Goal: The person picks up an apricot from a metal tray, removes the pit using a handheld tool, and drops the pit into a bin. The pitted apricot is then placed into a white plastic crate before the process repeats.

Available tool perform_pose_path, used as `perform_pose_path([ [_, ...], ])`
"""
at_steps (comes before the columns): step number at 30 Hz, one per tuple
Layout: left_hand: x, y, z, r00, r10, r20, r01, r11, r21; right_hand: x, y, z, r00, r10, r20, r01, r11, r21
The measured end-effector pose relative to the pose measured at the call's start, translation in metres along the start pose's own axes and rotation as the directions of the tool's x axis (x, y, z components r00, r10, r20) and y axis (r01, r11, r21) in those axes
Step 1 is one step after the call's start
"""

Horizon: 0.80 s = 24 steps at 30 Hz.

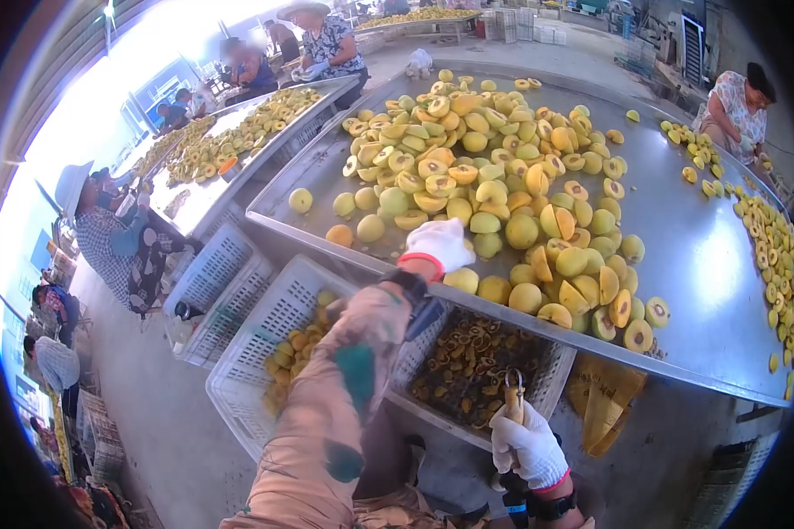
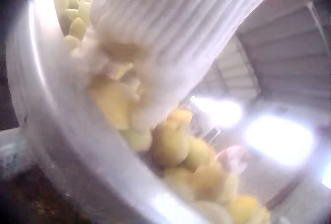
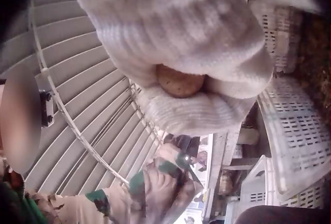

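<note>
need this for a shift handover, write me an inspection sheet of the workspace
Surface: metal table, heaped with fruit, whole and halved
Job's things: looped tool; fruit crate and scraps crate below the near edge
Clutter: brown sack beside the scraps crate; other crates at left
Hands: both gloved; left hand at fruit by the near edge, grip too blurred to tell; right hand grips the looped tool
Cables: nothing seen
Surroundings: several people at nearby tables

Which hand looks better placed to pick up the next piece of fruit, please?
Probably the left hand: it is right at the near edge of the fruit pile, while the right hand grips the looped tool lower down.
</note>
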<state>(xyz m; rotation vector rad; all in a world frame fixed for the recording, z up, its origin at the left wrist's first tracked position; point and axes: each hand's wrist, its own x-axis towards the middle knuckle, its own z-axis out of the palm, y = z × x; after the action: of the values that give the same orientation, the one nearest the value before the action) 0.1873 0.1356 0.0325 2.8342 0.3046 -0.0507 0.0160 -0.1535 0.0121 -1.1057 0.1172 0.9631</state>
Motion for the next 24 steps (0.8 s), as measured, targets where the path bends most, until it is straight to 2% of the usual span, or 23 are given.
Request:
perform_pose_path([
  [1,-0.011,-0.002,-0.014,1.000,-0.003,-0.031,-0.001,0.992,-0.127,0.000,0.001,0.001,1.000,-0.015,0.001,0.015,1.000,-0.010],
  [2,-0.024,-0.001,-0.028,0.996,-0.075,0.058,0.090,0.943,-0.321,-0.001,0.001,0.003,1.000,-0.031,0.004,0.031,0.999,-0.018],
  [3,-0.031,-0.011,-0.026,0.990,-0.027,0.141,0.117,0.723,-0.681,-0.002,0.001,0.005,0.998,-0.059,0.001,0.059,0.997,-0.040],
  [4,-0.043,-0.023,-0.018,0.979,0.052,0.197,0.164,0.374,-0.913,-0.003,0.000,0.008,0.996,-0.086,-0.002,0.086,0.995,-0.059],
  [5,-0.058,-0.033,-0.008,0.965,0.147,0.217,0.225,-0.039,-0.974,-0.004,0.000,0.011,0.994,-0.111,-0.007,0.110,0.991,-0.076],
  [6,-0.088,-0.028,-0.007,0.973,0.215,0.078,0.071,0.044,-0.997,-0.005,-0.002,0.016,0.989,-0.145,0.001,0.144,0.982,-0.121],
  [7,-0.114,-0.018,-0.006,0.964,0.266,-0.007,-0.002,-0.022,-1.000,-0.005,-0.003,0.021,0.985,-0.171,0.013,0.171,0.973,-0.153],
  [8,-0.136,-0.005,-0.003,0.960,0.275,-0.050,-0.019,-0.114,-0.993,-0.004,-0.004,0.026,0.981,-0.195,0.022,0.196,0.963,-0.185],
  [10,-0.171,0.019,0.003,0.979,0.197,0.055,0.098,-0.213,-0.972,-0.004,-0.006,0.034,0.976,-0.217,0.022,0.215,0.939,-0.269],
  [12,-0.188,0.035,0.004,0.931,0.048,0.362,0.363,-0.237,-0.901,-0.003,-0.003,0.040,0.965,-0.263,-0.010,0.241,0.898,-0.369],
  [14,-0.187,0.021,0.039,0.929,-0.065,0.365,0.369,0.077,-0.926,-0.003,0.001,0.040,0.948,-0.317,-0.035,0.257,0.824,-0.505],
  [16,-0.188,0.024,0.052,0.932,-0.149,0.330,0.357,0.235,-0.904,-0.001,0.006,0.037,0.925,-0.378,-0.032,0.289,0.756,-0.588],
  [20,-0.182,0.023,0.066,0.908,-0.245,0.340,0.411,0.365,-0.835,0.010,0.022,0.027,0.869,-0.495,-0.012,0.343,0.619,-0.707],
  [22,-0.179,0.028,0.070,0.933,-0.235,0.273,0.354,0.465,-0.811,0.008,0.023,0.032,0.864,-0.497,-0.079,0.251,0.561,-0.789],
  [24,-0.186,0.041,0.050,0.917,-0.254,0.308,0.399,0.538,-0.743,0.008,0.022,0.035,0.867,-0.483,-0.124,0.168,0.518,-0.839],
])
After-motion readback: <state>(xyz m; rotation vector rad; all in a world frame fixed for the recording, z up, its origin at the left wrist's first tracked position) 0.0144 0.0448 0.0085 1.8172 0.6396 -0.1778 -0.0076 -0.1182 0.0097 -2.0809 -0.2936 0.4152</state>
